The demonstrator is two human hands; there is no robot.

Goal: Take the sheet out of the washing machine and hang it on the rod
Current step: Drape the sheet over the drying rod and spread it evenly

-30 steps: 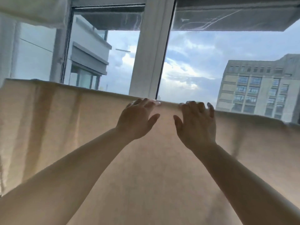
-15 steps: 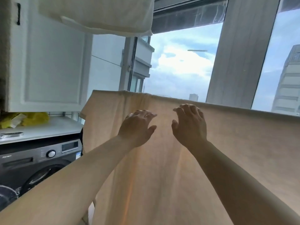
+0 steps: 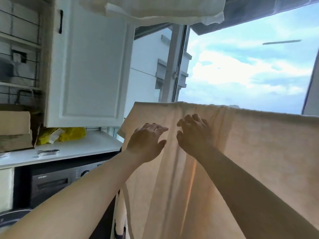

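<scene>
A pale peach sheet (image 3: 250, 152) hangs draped over a rod that it hides, its top edge running from centre to the right. My left hand (image 3: 146, 144) lies flat against the sheet near its left end, fingers spread. My right hand (image 3: 195, 135) rests beside it with fingers curled onto the cloth, a little below the top fold. Neither hand grips the fabric. The dark washing machine (image 3: 57, 183) stands at lower left under a white counter.
A white cabinet door (image 3: 91, 66) stands open at upper left. On the counter (image 3: 77, 149) lie a yellow bag (image 3: 69, 135), cardboard boxes (image 3: 15, 130) and a metal tool. A white cloth (image 3: 155, 9) hangs overhead. The window lies behind the sheet.
My view swung left, bringing the cabinet, counter and washing machine into sight. Both hands slid leftward along the sheet and a little down from its top edge.
</scene>
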